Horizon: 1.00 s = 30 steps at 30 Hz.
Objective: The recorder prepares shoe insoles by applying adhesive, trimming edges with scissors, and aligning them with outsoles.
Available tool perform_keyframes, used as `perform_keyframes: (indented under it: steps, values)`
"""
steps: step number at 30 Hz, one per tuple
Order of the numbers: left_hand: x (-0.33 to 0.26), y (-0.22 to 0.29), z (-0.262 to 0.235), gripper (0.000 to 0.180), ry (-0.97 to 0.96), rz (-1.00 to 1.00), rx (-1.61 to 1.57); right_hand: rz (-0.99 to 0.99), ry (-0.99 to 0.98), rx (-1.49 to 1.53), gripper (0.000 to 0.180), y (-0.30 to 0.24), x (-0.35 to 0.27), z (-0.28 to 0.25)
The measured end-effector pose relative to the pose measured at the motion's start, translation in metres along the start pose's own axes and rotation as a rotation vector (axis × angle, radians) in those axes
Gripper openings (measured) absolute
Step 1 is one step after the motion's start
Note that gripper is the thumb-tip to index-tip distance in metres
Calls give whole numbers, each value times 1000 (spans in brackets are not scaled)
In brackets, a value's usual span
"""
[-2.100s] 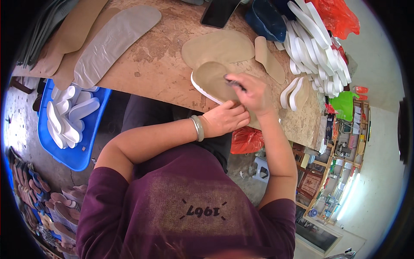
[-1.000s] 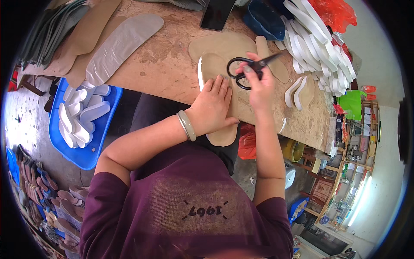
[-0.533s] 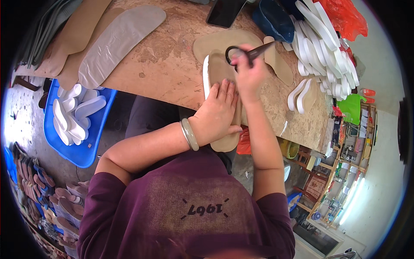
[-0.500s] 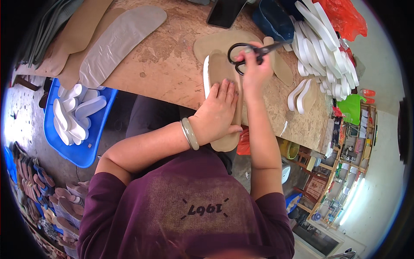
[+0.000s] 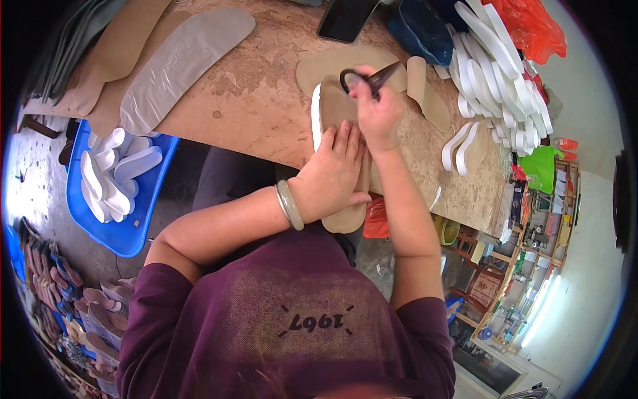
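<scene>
A tan sole-shaped piece (image 5: 347, 221) with a white rim along its left side lies over the table's front edge. My left hand (image 5: 334, 166) is pressed flat on it, fingers stretched forward and thumb out to the side. Above the far end of the piece, my right hand (image 5: 380, 120) grips black scissors (image 5: 387, 74) by the handles, blades pointing to the far right. Motion smears the scissors, so whether the blades are apart is unclear. Beneath the scissors, a wide tan sheet piece (image 5: 319, 61) rests on the table.
To the right lie two white strips (image 5: 456, 149), a narrow tan piece (image 5: 428, 100) and a pile of white soles (image 5: 492, 73). A dark blue container (image 5: 419, 33) and a phone (image 5: 345, 18) sit at the back. Left are large insole sheets (image 5: 189, 66) and a blue bin (image 5: 126, 243) of white pieces.
My right hand has shifted left and slightly nearer with the scissors, whose blades now point more steeply away. My left hand keeps its place on the sole-shaped piece.
</scene>
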<state>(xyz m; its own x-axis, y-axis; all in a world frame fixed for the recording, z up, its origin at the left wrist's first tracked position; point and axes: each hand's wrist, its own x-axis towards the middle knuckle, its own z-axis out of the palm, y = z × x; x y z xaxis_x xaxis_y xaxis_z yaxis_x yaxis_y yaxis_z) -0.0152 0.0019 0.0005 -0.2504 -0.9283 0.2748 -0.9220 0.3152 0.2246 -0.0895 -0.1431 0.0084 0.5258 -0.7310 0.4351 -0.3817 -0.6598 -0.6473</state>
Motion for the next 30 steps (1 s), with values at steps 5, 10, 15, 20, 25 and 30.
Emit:
perform_keyframes:
  steps: [5,10,15,20,25,30]
  values:
    - [-4,-11,-13,90,40,73,-123,349,520,858,23,26,15,-7]
    - [-20,-44,-57,85,-149,74,-257,259,315,646,21,28,-17,-49]
    - [-38,-18,-51,95,-153,36,165,273,325,533,21,49,-29,-66]
    - [-42,-23,-26,72,-154,314,87,365,371,587,24,37,-39,-79]
    - [-2,-14,-9,59,-153,408,-84,281,370,482,27,17,-59,-102]
    - [-2,24,5,52,-38,179,129,280,290,373,25,3,-81,-89]
